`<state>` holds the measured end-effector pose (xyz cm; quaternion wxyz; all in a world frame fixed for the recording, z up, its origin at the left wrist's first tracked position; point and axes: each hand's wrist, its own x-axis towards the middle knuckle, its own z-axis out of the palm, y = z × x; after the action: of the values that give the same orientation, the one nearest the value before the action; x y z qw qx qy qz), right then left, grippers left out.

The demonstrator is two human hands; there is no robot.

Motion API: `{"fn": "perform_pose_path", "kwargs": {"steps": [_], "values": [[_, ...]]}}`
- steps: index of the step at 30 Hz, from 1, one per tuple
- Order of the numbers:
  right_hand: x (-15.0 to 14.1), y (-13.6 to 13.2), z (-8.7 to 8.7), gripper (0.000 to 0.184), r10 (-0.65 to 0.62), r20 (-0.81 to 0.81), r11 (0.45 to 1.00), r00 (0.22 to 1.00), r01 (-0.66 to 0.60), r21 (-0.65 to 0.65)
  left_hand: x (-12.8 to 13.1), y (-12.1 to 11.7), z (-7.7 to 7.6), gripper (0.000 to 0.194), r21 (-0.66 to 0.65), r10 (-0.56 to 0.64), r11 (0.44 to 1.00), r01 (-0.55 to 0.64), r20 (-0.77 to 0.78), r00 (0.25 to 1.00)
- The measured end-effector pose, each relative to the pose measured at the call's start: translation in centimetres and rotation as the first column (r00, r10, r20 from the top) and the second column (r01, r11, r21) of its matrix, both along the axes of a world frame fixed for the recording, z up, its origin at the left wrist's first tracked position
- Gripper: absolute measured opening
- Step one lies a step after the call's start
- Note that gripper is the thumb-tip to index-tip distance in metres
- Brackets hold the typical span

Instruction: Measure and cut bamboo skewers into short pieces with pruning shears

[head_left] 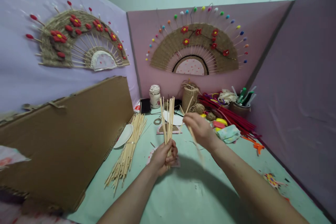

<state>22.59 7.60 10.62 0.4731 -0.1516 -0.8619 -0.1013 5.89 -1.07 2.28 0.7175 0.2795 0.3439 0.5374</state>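
Banded pile (128, 150) lies on the table (189, 196) at left. Left hand (162, 158) is wrapped round the bunch (169, 126), roughly upright over mid-table; loosen that grip and I reckon the sticks would splay or drop. Right hand (200, 129) is pinching some loose sticks (192, 134), lower ends blurred, so a fast swing could snag the bunch. It looks pale, thin-sticked, tops fanning slightly.

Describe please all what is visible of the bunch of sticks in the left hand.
The bunch of sticks is made of thin, straight, pale rods that look like wood. The left hand grips it near the lower end. It stands roughly upright above the pale green table, its upper ends spreading slightly apart at uneven heights. Whether its lower ends touch anything is unclear.
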Motion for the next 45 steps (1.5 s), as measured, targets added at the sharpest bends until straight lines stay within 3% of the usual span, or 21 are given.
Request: {"fn": "perform_pose_path", "kwargs": {"steps": [3, 5, 11, 16, 20, 24, 27, 30, 32, 34, 40, 45], "values": [[-0.1, -0.2, -1.9, 0.022, 0.122, 0.301, 0.985, 0.946, -0.153, 0.082, 0.0, 0.1, -0.1, 0.040, -0.033, -0.039, 0.999, 0.042, 0.070, 0.997], [-0.1, -0.8, -2.7, 0.021, 0.161, 0.390, 0.970, 0.907, -0.218, 0.105, 0.1, 0.1, -0.2, 0.040, -0.055, -0.038, 0.998, 0.044, 0.101, 0.994], [-0.9, -3.0, -4.1, 0.018, 0.146, 0.474, 0.931, 0.868, -0.283, 0.231, 0.8, 0.1, -0.6, 0.047, -0.179, 0.028, 0.984, 0.004, 0.175, 0.984], [-1.5, -4.4, -5.0, 0.015, 0.157, 0.424, 0.930, 0.892, -0.278, 0.240, 0.9, 0.2, -0.4, 0.033, -0.185, 0.092, 0.981, -0.054, 0.206, 0.974], [-1.0, -4.4, -5.5, 0.020, 0.165, 0.374, 0.956, 0.913, -0.241, 0.165, 0.5, 0.1, 0.2, 0.030, -0.151, 0.160, 0.979, -0.136, 0.160, 0.974], [0.3, -3.3, -5.9, 0.025, 0.161, 0.271, 0.984, 0.949, -0.177, 0.035, 0.3, -0.2, 1.4, 0.041, 0.031, 0.267, 0.962, -0.271, 0.091, 0.959], [0.9, -1.6, -5.9, 0.024, 0.070, 0.136, 0.992, 0.988, -0.055, -0.111, 0.4, -0.9, 2.2, 0.046, 0.142, 0.216, 0.964, -0.223, 0.068, 0.974], [0.5, 0.4, -5.9, 0.016, -0.049, 0.027, 0.928, 0.998, 0.056, -0.368, 0.8, -1.8, 2.6, 0.048, 0.253, 0.153, 0.957, -0.142, -0.024, 0.988], [-0.6, 1.6, -6.1, 0.013, -0.093, 0.034, 0.873, 0.995, 0.098, -0.478, 1.3, -2.5, 2.6, 0.046, 0.318, 0.103, 0.945, -0.072, -0.080, 0.991], [-2.4, 2.5, -6.8, 0.011, -0.075, 0.076, 0.852, 0.994, 0.103, -0.513, 2.0, -3.2, 2.5, 0.046, 0.355, 0.056, 0.935, -0.015, -0.104, 0.993], [-10.9, 3.7, -8.9, 0.013, 0.101, 0.289, 0.888, 0.952, 0.044, -0.457, 4.1, -4.9, 1.5, 0.060, 0.314, -0.130, 0.930, 0.191, -0.205, 0.970], [-17.1, 4.1, -8.6, 0.014, 0.214, 0.504, 0.945, 0.837, -0.046, -0.324, 3.9, -4.9, 1.4, 0.058, 0.284, -0.096, 0.951, 0.124, -0.110, 0.989]]}}
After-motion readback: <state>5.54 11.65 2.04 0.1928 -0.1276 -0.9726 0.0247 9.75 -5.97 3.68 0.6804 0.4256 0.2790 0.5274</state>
